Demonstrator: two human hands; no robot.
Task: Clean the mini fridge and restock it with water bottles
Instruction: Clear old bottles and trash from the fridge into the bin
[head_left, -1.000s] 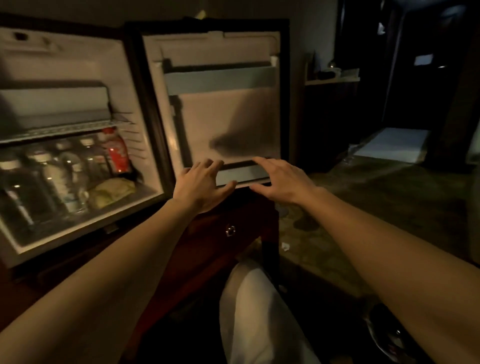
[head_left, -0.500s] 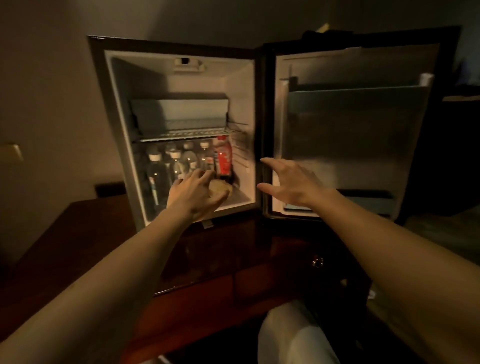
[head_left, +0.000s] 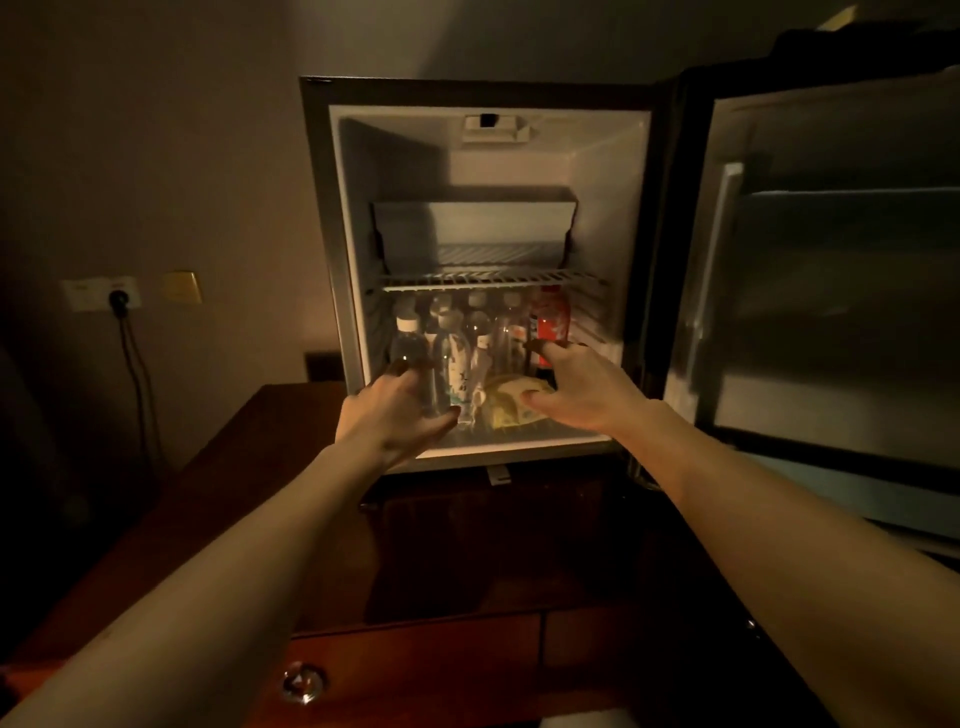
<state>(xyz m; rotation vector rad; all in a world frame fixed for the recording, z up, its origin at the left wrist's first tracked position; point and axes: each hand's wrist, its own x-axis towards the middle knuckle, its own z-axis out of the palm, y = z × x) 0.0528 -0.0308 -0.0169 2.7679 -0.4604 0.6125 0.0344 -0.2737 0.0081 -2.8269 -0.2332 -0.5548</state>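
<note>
**Mini fridge, door open, both hands at lower compartment**

Foreground: dark wooden worktop (head_left: 249, 499) with a round metal drawer knob (head_left: 304, 682) at its front edge; a pale shape at the bottom edge is cut off and cannot be identified. Both forearms reach forward from the lower corners.

Left hand (head_left: 387, 413): at the fridge's bottom lip, fingers loosely spread and slightly curled toward the nearest clear water bottle (head_left: 413, 353). Fingertips sit dark against the bottle; contact cannot be confirmed.

Right hand (head_left: 576, 387): inside the lower compartment, fingers spread, thumb next to a yellowish packet (head_left: 511, 408) lying flat on the floor of the fridge. Fingertips reach the base of a red-labelled bottle (head_left: 549, 319), partly hiding it; grip not discernible.

Mini fridge (head_left: 483, 93): stands on the worktop, opening facing the camera. Row of bottles upright, long axes vertical, caps up, just under the wire shelf (head_left: 488, 278). Labels unreadable in the dim light. Upper compartment holds a grey box-like unit (head_left: 475, 228).

Door (head_left: 831, 312): swung open to the right, cut off by the frame edge, inner shelves in shadow.

Far left: wall socket with plug and cable (head_left: 117, 299).
</note>
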